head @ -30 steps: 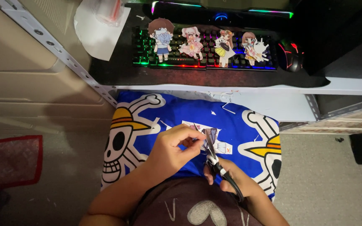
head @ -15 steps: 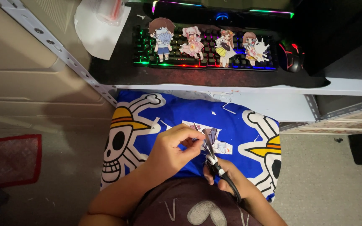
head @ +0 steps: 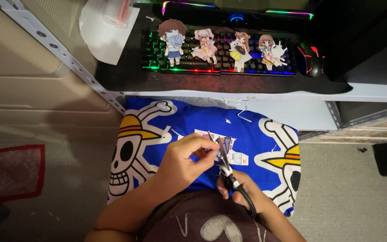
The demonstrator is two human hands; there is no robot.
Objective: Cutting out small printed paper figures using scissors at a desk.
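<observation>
Left hand (head: 185, 160) pinching paper cutout (head: 229, 151) over blue pillow (head: 251, 130); right hand (head: 243, 193) gripping scissors (head: 225, 162), cutting. Paper likely light, floppy, tearable: hold near edge by blades.

A left hand (head: 187, 157) pinches a paper cutout (head: 229, 152) over a blue skull-print cushion (head: 256, 134). The right hand (head: 238, 190) works scissors (head: 227, 168) (blades at the paper). Four cutout figures (head: 222, 45) line a backlit keyboard (head: 157, 54).
</observation>
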